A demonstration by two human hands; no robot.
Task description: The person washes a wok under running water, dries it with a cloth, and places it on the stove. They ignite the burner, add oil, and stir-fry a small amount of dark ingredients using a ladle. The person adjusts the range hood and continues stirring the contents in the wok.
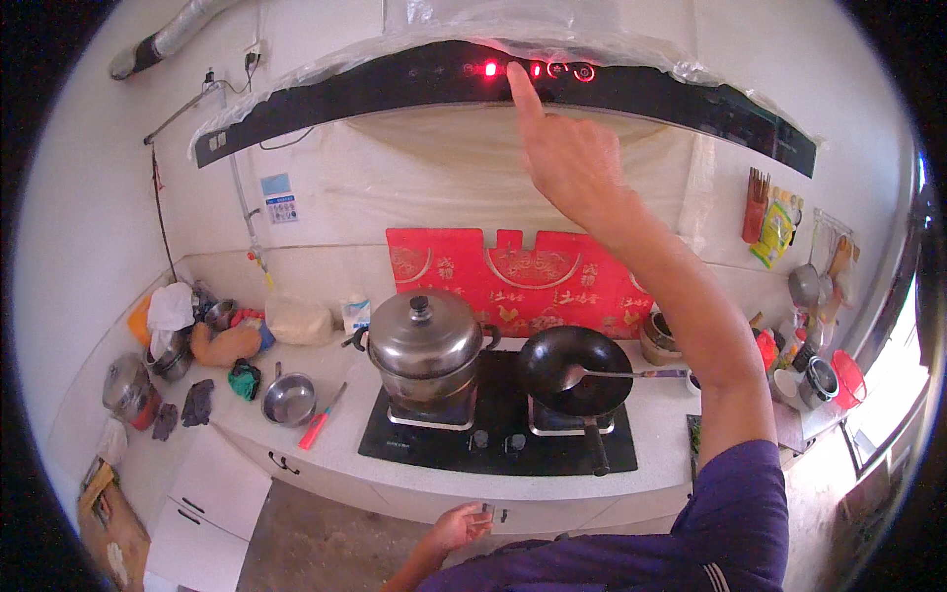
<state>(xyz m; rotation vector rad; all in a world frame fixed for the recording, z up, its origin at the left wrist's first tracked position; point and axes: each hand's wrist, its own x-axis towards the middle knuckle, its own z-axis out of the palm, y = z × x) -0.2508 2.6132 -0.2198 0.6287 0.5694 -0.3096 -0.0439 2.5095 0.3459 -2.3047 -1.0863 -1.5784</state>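
Observation:
My right hand [573, 155] is raised, its index finger on the black control panel of the range hood [333, 87], between lit red indicators; its other fingers are curled in. Low in front of the cabinets is my left hand [462, 527], fingers partly bent, with nothing clearly seen in it. Below the hood, a two-burner gas stove [496, 414] bears a lidded steel pot [425, 340] on its left burner. On the right burner sits a black wok [547, 370], its handle towards me, with a metal spatula [614, 374] lying in it.
A red-handled knife [317, 429] and a small steel pan [288, 399] lie on the counter left of the stove, near cloths and bowls. A red printed sheet [444, 255] stands behind the stove. Ladles [804, 285] hang at the right above containers and a red basket [848, 379].

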